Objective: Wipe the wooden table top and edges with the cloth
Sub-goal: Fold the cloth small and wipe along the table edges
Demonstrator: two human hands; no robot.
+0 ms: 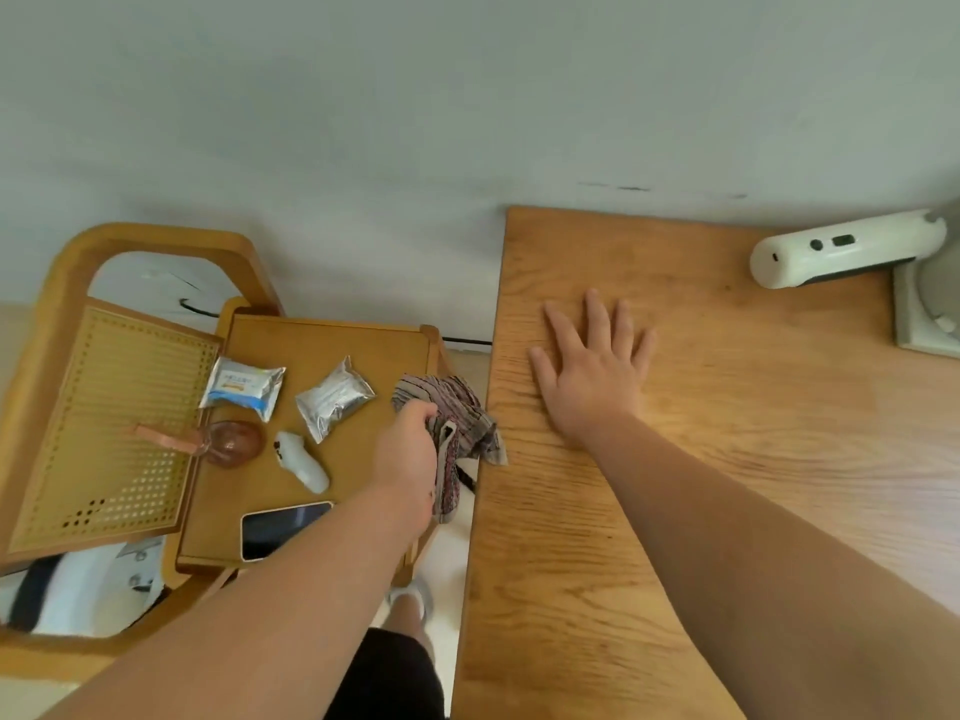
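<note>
Left hand (409, 452) grips crumpled striped cloth (457, 405); right hand (592, 368) flat, fingers spread, on wooden table (753, 459).

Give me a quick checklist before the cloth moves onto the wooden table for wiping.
1. Grip: left hand holds the striped cloth: ok.
2. Cloth on the wooden table: not yet, it is bunched at the side table edge: not ok.
3. Wipe path: right hand lies flat on the top: not ok.
4. White device lies at the far right of the top: not ok.
5. Foil packet apart from the cloth: ok.
6. Cloth damp or dry: cannot tell.
</note>
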